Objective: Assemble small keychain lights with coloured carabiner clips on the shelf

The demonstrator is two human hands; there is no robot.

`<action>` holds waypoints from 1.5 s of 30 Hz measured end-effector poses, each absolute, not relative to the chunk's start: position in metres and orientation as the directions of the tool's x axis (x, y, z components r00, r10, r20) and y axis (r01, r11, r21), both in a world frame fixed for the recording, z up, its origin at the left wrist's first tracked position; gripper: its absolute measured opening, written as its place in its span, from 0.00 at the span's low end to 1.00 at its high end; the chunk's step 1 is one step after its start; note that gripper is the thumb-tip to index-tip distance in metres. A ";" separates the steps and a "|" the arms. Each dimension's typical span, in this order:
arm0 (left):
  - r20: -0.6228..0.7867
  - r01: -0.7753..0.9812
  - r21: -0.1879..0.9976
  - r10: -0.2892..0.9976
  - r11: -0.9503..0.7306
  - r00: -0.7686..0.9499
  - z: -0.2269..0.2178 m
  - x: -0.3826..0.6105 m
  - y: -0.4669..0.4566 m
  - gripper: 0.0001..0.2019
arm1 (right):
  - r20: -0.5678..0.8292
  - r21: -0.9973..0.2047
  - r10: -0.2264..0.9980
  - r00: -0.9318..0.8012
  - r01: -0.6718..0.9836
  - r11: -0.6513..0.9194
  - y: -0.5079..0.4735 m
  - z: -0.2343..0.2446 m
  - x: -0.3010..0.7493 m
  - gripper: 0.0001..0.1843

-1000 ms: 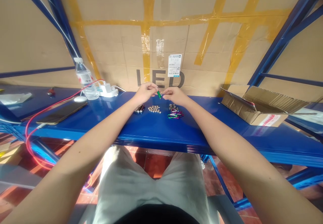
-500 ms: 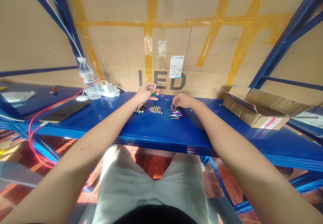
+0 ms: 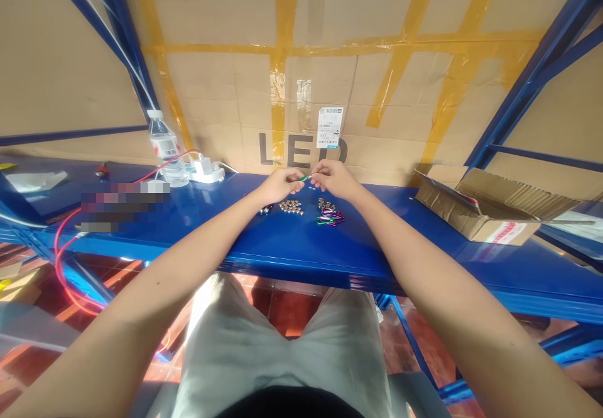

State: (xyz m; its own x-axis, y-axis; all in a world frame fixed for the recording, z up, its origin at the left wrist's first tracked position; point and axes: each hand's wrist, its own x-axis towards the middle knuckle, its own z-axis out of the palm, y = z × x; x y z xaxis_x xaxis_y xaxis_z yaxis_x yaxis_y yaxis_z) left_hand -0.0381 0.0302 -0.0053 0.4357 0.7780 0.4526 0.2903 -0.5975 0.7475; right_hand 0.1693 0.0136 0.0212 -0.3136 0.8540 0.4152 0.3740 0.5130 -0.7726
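Both my hands meet above the blue shelf (image 3: pixel 301 242). My left hand (image 3: pixel 281 184) and my right hand (image 3: pixel 332 179) are closed in pinches on the two ends of a small green cylinder (image 3: pixel 305 178) held level between them. Below them lie a heap of small silver parts (image 3: pixel 291 206), a few dark tubes (image 3: pixel 264 210) left of it, another cluster of small metal pieces (image 3: pixel 326 204), and coloured carabiner clips (image 3: pixel 330 218).
A water bottle (image 3: pixel 164 149), a white charger (image 3: pixel 205 168) with a red cable (image 3: pixel 66 254) and a blurred flat item (image 3: pixel 123 203) sit at the left. An open cardboard box (image 3: pixel 494 207) stands at the right. A big taped carton marked LED (image 3: pixel 330 72) backs the shelf.
My right hand dipped to the metal pieces beside the clips half a second ago, then rose back to the green cylinder. The left hand kept hold of the cylinder, which now lies level.
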 end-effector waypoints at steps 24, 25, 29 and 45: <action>0.337 0.550 0.629 0.830 -0.550 0.444 0.005 -0.031 0.013 0.15 | 0.488 -0.494 0.746 -0.453 0.561 0.664 0.008 0.017 0.170 0.11; 0.349 0.561 0.606 0.823 -0.563 0.449 0.005 -0.031 0.012 0.13 | 0.490 -0.478 0.737 -0.466 0.563 0.674 0.009 0.017 0.171 0.12; 0.397 0.553 0.538 0.770 -0.637 0.500 0.003 -0.033 0.009 0.10 | 0.469 -0.444 0.724 -0.506 0.573 0.688 0.009 0.017 0.171 0.12; 0.631 0.590 0.181 0.553 -0.787 0.544 0.003 -0.029 0.002 0.09 | 0.374 -0.706 0.823 -0.427 0.445 0.551 0.010 0.011 0.166 0.12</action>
State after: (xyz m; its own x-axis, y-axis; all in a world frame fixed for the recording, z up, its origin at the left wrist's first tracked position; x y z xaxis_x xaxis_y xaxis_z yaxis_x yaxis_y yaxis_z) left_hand -0.0286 0.0022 0.0027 0.5443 0.5530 0.6308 0.5901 -0.7869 0.1807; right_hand 0.1663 0.0105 0.0113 -0.4271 0.8233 0.3739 0.4447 0.5513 -0.7059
